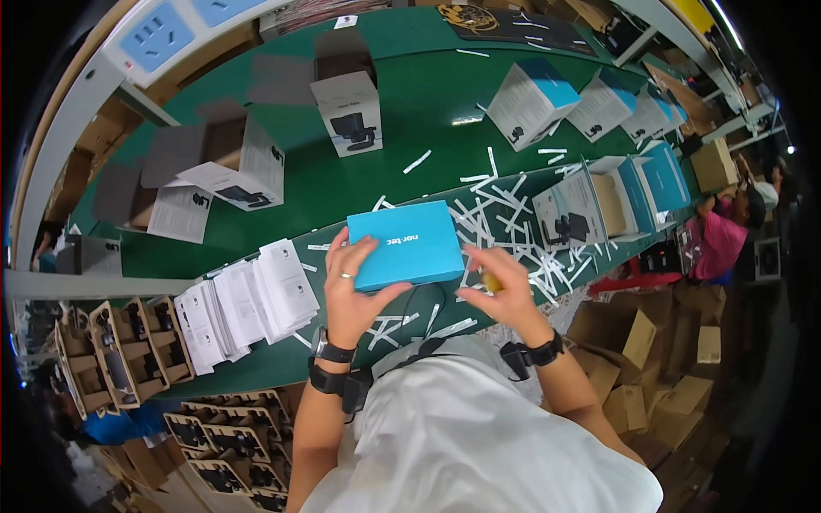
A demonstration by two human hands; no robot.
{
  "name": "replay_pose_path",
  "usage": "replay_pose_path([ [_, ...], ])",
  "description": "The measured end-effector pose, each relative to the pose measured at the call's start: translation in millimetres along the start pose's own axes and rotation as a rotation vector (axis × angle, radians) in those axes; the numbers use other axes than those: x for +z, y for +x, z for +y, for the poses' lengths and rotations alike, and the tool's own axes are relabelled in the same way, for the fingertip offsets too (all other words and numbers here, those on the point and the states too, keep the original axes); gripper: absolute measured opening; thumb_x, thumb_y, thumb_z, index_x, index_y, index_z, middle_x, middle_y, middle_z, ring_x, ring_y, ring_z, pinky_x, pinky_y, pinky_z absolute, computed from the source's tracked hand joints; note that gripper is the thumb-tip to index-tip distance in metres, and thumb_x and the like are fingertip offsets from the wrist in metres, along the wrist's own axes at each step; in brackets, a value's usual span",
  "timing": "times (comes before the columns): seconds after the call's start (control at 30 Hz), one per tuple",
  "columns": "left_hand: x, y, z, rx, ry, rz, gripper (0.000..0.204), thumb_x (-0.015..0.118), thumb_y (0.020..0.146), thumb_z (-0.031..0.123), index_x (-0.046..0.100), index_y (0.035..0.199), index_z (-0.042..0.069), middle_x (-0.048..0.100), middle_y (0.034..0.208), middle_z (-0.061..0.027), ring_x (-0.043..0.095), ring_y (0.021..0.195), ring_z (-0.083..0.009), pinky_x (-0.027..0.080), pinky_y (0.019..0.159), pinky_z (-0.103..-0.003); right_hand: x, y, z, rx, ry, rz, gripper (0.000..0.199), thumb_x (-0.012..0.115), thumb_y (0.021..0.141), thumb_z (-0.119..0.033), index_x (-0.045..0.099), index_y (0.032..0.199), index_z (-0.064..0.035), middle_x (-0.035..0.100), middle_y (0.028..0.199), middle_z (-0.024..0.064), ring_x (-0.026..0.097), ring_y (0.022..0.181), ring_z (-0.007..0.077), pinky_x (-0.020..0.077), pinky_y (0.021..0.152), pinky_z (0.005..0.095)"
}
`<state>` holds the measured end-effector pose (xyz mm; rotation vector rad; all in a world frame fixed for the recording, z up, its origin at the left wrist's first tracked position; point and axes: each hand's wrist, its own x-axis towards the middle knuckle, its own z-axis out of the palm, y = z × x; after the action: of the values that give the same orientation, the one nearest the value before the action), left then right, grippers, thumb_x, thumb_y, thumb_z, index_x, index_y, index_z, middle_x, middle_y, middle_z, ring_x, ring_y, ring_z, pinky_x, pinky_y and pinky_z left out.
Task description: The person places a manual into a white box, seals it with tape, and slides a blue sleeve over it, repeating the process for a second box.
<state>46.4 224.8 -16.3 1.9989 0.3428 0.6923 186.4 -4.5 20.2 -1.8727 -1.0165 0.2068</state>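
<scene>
The person stands at the near edge of a green table, holding a flat blue box just above it. The left hand grips the box's left end, thumb on top and fingers wrapped under the near edge. The right hand sits just beside the box's right end, curled around something small and yellowish; the view is too blurred there to tell what it is, or whether the fingers also touch the box.

White paper strips lie scattered over the table to the right of the box and beyond it. A fanned stack of white leaflets lies to the left, near the table edge. Farther off stand white product boxes, some with flaps open, and a row of blue-and-white boxes runs toward the far right.

Judging from the closed lid and the small item in the right hand, the step in hand looks like closing up or sealing the box. The next move would call for the left hand to keep the box steady while the right brings its item squarely to the box's edge.
</scene>
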Motion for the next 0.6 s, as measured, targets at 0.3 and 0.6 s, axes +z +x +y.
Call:
replay_pose_path([
  [0.3,-1.5,4.4,-15.8,0.379,0.388,-0.088,0.067,0.088,0.065,0.041,0.071,0.125,0.018,0.058,0.132,-0.0101,0.044,0.131,-0.0419,0.043,0.106,-0.053,40.9,-6.8,24.2,-0.170,-0.105,0.247,0.044,0.087,0.067,-0.003,0.077,0.109,-0.0085,0.062,0.089,0.0045,0.060,0.064,0.0145,0.0487,0.055,0.0266],
  [0.6,-22.6,6.4,-4.8,0.298,0.447,-0.346,0.080,0.080,0.073,0.050,0.057,0.141,0.015,0.049,0.140,-0.0125,0.037,0.137,-0.0443,0.040,0.109,-0.056,29.1,-14.2,26.9,-0.224,-0.148,0.102,0.038,0.080,0.076,-0.002,0.076,0.113,-0.0096,0.059,0.092,0.0057,0.057,0.063,0.0145,0.0462,0.053,0.0248],
])
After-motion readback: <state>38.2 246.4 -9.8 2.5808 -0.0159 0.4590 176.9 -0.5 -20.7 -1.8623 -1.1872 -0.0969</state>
